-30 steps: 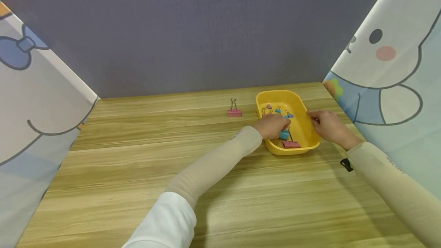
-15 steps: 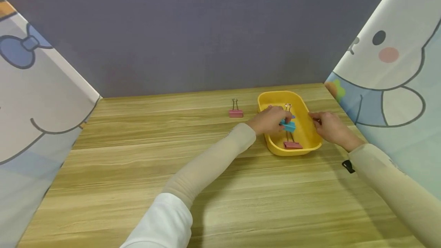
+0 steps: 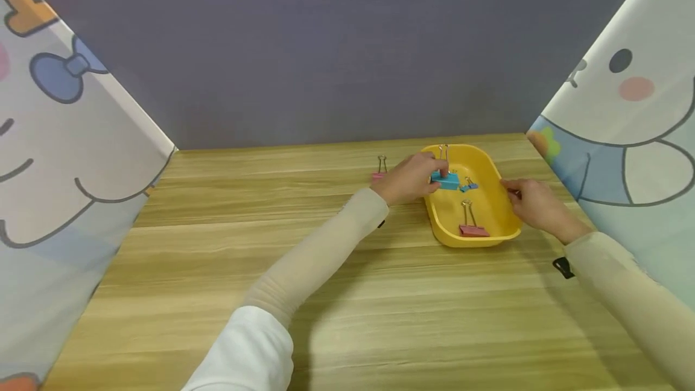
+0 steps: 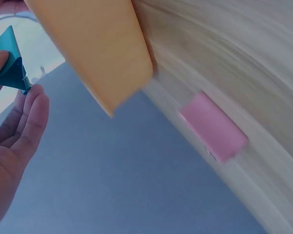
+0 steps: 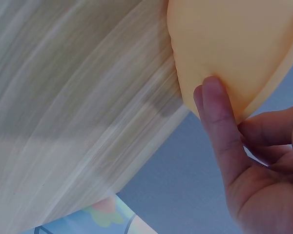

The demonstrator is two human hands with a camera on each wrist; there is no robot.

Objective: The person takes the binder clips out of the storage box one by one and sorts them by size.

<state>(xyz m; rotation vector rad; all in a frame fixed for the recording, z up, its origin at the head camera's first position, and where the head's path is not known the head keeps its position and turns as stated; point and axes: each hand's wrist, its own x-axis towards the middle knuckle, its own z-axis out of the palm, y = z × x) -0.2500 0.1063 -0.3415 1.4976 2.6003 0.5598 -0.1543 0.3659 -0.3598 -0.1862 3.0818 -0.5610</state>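
My left hand (image 3: 408, 180) pinches a large blue binder clip (image 3: 446, 181) over the left side of the yellow tray (image 3: 478, 242). The clip's wire handles point up and away. In the left wrist view, thumb and fingers hold this blue clip (image 4: 9, 61) beside the tray's wall (image 4: 95, 46). My right hand (image 3: 537, 207) grips the tray's right rim, thumb outside, as the right wrist view shows on the tray wall (image 5: 234, 44). Inside the tray lie a large pink binder clip (image 3: 473, 232) near the front and small blue clips (image 3: 471, 185) farther back. The left hand hides part of the tray.
On the wooden table (image 3: 217, 246), left of the tray, lies another pink binder clip (image 3: 378, 177), partly behind the left hand. A grey wall (image 3: 347, 53) rises at the table's back edge. Printed cartoon panels (image 3: 635, 137) stand on both sides.
My left hand has lifted the large blue clip from the tray's floor and carried it left and back toward the rim. The right hand keeps its grip on the tray. The head view has shifted slightly.
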